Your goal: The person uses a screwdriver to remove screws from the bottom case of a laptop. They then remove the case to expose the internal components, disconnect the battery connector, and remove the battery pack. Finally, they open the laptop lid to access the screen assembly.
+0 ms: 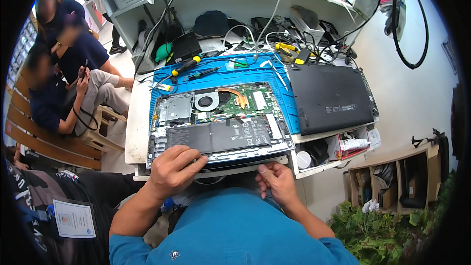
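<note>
The left hand (174, 169) curled at the front edge of the opened laptop (221, 113), mid-frame, while the right hand (275, 181) hung half-closed below it; whether either pinched something small could not be told. A slipping fingertip could have scraped the exposed battery (198, 137) or dropped a loose part over the near edge of the desk (135, 132). A black cover (331, 98) crowded the right, tools and cables the top, leaving room mainly toward the lower frame.
</note>
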A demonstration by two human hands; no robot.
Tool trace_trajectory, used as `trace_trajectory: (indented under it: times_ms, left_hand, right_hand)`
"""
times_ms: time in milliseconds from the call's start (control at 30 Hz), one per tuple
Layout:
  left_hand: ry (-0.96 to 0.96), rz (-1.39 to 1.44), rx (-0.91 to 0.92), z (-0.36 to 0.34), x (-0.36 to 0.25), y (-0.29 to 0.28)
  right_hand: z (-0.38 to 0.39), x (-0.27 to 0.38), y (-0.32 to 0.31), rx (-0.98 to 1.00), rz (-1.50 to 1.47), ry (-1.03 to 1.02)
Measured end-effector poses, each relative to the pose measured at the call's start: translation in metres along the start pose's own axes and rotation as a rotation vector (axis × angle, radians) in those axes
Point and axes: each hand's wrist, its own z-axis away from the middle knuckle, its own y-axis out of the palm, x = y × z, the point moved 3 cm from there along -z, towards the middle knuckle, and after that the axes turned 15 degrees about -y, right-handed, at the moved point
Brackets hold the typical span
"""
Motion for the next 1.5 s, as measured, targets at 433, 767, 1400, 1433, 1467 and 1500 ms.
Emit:
trace_trajectory:
  times_ms: [433, 767, 1400, 1433, 1467, 1500]
  left_hand:
    - [0.03, -0.053, -0.049, -0.034, -0.005, -0.027]
    - [0.004, 0.004, -0.031, -0.09, 0.009, -0.056]
    - [-0.158, 0.183, 0.061, -0.16, 0.066, -0.068]
    - [-0.172, 0.207, 0.07, -0.165, 0.074, -0.068]
    - [-0.201, 0.214, 0.091, -0.171, 0.079, -0.069]
    - [-0.194, 0.208, 0.117, -0.177, 0.08, -0.07]
  right_hand:
    - [-0.017, -0.022, 0.007, 0.048, -0.227, 0.009]
    - [-0.016, -0.018, 0.01, 0.076, -0.233, -0.01]
    - [-0.015, -0.016, 0.013, 0.063, -0.201, -0.004]
    - [-0.015, -0.014, 0.014, 0.055, -0.194, 0.001]
    - [-0.015, -0.012, 0.015, 0.043, -0.188, 0.002]
    - [-0.016, -0.013, 0.015, 0.047, -0.191, 0.001]
